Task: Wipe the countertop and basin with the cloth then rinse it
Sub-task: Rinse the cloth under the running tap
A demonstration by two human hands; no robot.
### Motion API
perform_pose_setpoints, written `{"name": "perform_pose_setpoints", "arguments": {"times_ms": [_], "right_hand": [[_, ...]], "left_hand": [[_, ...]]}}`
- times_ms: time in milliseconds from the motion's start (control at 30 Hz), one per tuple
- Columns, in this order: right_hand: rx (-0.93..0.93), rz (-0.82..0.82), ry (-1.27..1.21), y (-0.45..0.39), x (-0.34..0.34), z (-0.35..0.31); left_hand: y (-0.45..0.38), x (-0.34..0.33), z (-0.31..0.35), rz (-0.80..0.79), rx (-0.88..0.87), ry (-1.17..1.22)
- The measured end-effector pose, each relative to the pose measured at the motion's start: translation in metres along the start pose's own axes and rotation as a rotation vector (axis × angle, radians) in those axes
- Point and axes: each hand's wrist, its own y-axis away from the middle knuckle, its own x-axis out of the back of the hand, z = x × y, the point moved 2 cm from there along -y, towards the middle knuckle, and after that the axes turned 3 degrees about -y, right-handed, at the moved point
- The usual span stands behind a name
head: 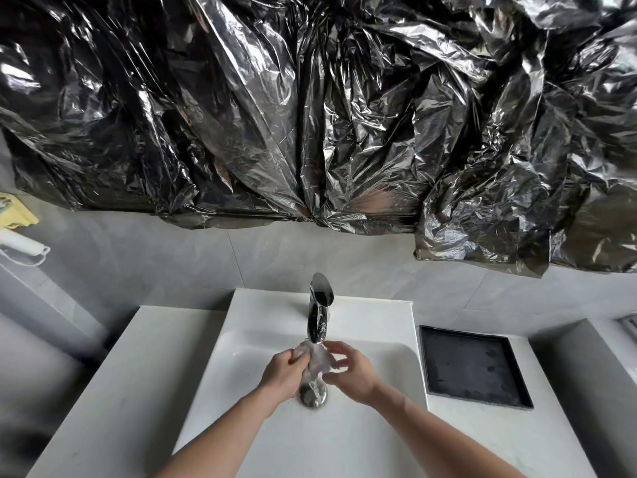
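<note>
Even, cool, diffuse light; no hard shadows. Strong specular glare streaks across crinkled black plastic sheeting, brightest at left edge and top right. Chrome faucet mirrors dark and bright bands. White countertop reads bright, near overexposed. Wide-angle distortion bows edges; wall lines curve. Corners soft and smeared, lower left darkest. Centre sharp; slight motion blur at left hand and right hand.

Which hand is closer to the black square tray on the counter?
Right. The right hand is over the basin, on the side nearer the black square tray; the left hand is further away, across the wet cloth.
</note>
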Motion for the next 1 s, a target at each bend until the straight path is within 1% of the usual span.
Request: {"name": "perform_pose_setpoints", "arguments": {"times_ms": [100,233,333,367,433,533,600,633,700,767,867,1000], "right_hand": [[-0.027,-0.055,-0.007,-0.001,-0.001,0.007],[-0.036,-0.076,-0.001,-0.008,-0.01,0.006],[-0.058,-0.069,0.004,-0.011,-0.015,0.0],[-0.07,-0.045,-0.018,-0.011,-0.015,-0.004],[-0.085,-0.01,-0.139,-0.01,-0.017,-0.011],[-0.11,-0.041,-0.27,-0.004,-0.016,-0.027],[-0.14,-0.049,-0.289,-0.006,-0.019,-0.026],[-0.14,-0.041,-0.293,-0.007,-0.02,-0.024],[-0.119,-0.029,-0.293,-0.009,-0.022,-0.023],[-0.098,-0.035,-0.279,-0.011,-0.022,-0.025],[-0.083,-0.029,-0.26,-0.009,-0.021,-0.028],[-0.105,0.05,-0.184,-0.007,-0.02,-0.016]], "left_hand": [[0.0,-0.009,0.008,-0.013,0.014,0.026],[0.006,-0.01,0.021,-0.026,0.022,0.056],[0.004,-0.003,0.022,-0.034,0.037,0.025],[0.003,0.0,0.022,-0.014,0.025,-0.001],[0.0,0.004,0.018,0.06,-0.006,-0.095],[0.004,0.007,0.014,0.147,-0.112,-0.132],[0.006,0.007,0.013,0.103,-0.212,-0.073],[0.004,0.005,0.01,0.046,-0.242,-0.036],[0.002,0.002,0.005,-0.078,-0.24,0.023],[0.0,0.001,0.002,-0.11,-0.229,0.058],[0.003,0.004,0.005,-0.062,-0.22,0.034],[0.0,0.009,0.007,0.064,-0.218,-0.045]]}}
